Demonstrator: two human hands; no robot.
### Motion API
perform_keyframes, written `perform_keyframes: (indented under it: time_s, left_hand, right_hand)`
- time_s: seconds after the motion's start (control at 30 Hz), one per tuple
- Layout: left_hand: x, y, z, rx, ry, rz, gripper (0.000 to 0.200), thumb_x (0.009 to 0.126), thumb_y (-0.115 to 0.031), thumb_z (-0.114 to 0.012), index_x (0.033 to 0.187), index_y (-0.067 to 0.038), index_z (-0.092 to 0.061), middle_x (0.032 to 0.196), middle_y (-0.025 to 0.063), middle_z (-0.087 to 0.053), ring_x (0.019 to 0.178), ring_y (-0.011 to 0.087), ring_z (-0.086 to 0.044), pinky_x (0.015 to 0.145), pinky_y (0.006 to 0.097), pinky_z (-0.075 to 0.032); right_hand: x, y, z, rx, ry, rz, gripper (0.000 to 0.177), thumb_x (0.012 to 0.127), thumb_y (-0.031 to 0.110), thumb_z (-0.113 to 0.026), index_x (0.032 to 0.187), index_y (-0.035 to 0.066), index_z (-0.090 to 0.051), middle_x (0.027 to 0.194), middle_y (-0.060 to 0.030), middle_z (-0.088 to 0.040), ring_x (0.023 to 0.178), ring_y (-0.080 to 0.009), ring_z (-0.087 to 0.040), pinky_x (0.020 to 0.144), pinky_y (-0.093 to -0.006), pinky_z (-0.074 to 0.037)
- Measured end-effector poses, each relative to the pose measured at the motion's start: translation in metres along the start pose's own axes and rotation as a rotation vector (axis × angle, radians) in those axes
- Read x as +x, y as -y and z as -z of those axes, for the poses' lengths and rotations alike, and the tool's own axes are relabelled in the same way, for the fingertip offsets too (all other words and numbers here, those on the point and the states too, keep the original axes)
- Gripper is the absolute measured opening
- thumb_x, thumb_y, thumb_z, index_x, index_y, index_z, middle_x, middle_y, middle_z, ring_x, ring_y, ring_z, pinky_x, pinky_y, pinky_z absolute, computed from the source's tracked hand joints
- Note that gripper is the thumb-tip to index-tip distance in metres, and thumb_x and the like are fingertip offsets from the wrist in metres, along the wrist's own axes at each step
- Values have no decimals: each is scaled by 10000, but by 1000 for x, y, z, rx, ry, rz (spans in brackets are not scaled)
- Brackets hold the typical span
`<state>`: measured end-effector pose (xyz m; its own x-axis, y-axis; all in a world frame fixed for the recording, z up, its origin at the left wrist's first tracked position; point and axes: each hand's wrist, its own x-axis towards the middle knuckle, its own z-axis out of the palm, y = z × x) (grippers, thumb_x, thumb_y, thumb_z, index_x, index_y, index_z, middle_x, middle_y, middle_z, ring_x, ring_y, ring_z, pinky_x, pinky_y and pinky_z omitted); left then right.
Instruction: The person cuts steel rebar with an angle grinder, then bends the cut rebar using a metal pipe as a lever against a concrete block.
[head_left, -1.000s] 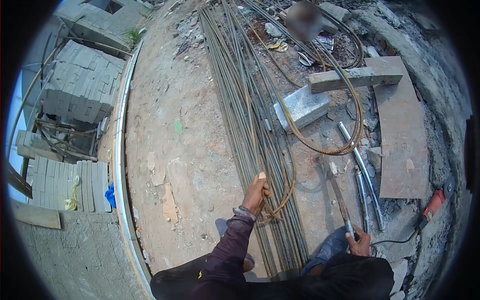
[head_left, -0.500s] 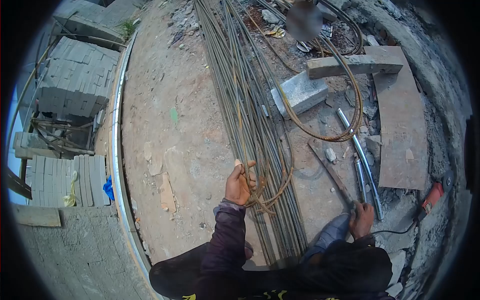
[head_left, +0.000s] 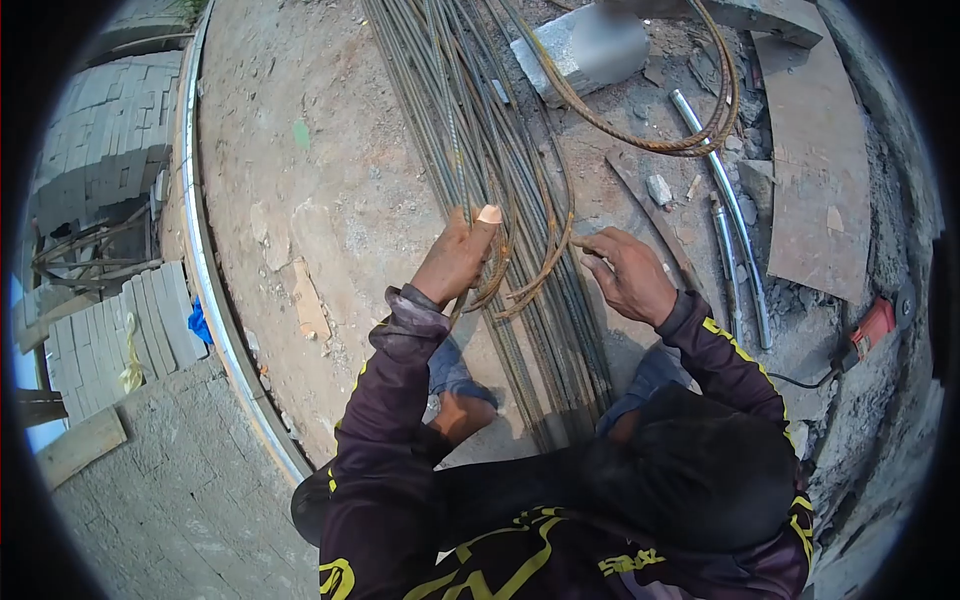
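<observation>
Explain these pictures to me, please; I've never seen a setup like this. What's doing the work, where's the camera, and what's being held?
No machine here: just a bare left hand and right hand. The single camera sits on the person's head, looking forward and down.

On the dusty brown ground lies a bundle of long grey steel rods. To its right are a flat rusty metal bar, shiny silver metal tubes and a red power tool.

The left hand is closed on thin, rust-brown bent rod; its fingers hide which strands. The right fingertips are at another curve; whether they grip it, I can't tell.
</observation>
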<state>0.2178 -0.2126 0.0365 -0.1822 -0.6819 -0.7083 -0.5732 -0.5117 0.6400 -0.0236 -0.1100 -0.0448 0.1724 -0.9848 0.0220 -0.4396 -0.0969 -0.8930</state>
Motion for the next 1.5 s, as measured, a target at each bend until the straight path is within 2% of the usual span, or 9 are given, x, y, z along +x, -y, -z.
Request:
perform_keyframes:
  time_s: [0.2,0.23,0.33,0.47,0.63,0.8,1.3,1.43,1.5]
  left_hand:
    - [59,68,-2,-280,123,26,564,972,-584,-518,1059,-28,-484,782,51,-536,641,165,-555,600,319,-483]
    - [61,66,-6,-120,87,35,631,967,-530,-560,1256,29,-508,978,186,-621,888,307,-636,825,412,-513]
    - [40,38,11,1049,-189,-369,658,952,-463,-605,1361,40,-492,1189,266,-596,1127,396,-583,985,459,-456]
    - [37,-2,62,823,-442,-511,573,949,-434,-611,1328,-9,-550,1249,223,-600,1148,334,-598,960,424,-485]
    - [38,-58,-9,630,-202,-888,497,944,-422,-639,1238,-22,-615,1120,147,-663,1016,278,-648,911,386,-515]
    - [88,-95,-94,-187,-21,-48,542,889,-508,-691,994,19,-615,867,104,-643,705,173,-675,629,285,-587]
    - [109,-107,-133,-544,-268,-110,342,879,-335,-724,932,-36,-566,735,73,-600,561,152,-645,485,251,-565]
    - [102,-102,-126,-611,-239,-156,266,893,-283,-710,919,-66,-560,726,47,-588,562,141,-642,491,245,-569]
    - [101,-102,-122,-662,-212,-191,241,904,-257,-696,951,-67,-556,710,42,-587,558,139,-644,481,240,-570]
  right_hand:
    - [-40,-21,-2,-73,-20,-135,327,829,89,-676,1144,13,-636,982,-191,-615,946,-392,-593,830,-452,-480]
    - [-45,-20,2,-83,4,-178,333,821,88,-683,1142,11,-637,986,-192,-617,955,-393,-593,832,-451,-480]
    - [-59,-26,9,-202,-73,-211,336,814,88,-695,1137,10,-641,985,-196,-621,963,-390,-593,847,-444,-480]
    - [-55,-23,38,-55,-266,-158,343,849,97,-696,1176,9,-637,998,-174,-646,894,-310,-640,799,-382,-504]
    - [-34,-8,90,316,-477,-311,304,941,116,-644,1219,-3,-621,1003,-87,-658,802,-140,-621,719,-272,-513]
    - [5,-22,130,449,-757,-248,387,965,156,-631,1288,-33,-535,986,-70,-640,861,-109,-617,709,-233,-526]
    - [49,-80,140,1142,-427,-112,325,1019,263,-560,1221,9,-540,1028,-73,-656,872,-121,-658,804,-308,-575]
    - [44,-60,143,-226,-940,50,500,872,336,-721,1250,58,-550,1175,-175,-580,1117,-275,-584,1021,-476,-431]
    - [43,-29,164,-584,-717,301,478,847,411,-719,1171,77,-613,1104,-148,-609,1093,-283,-579,1049,-462,-393]
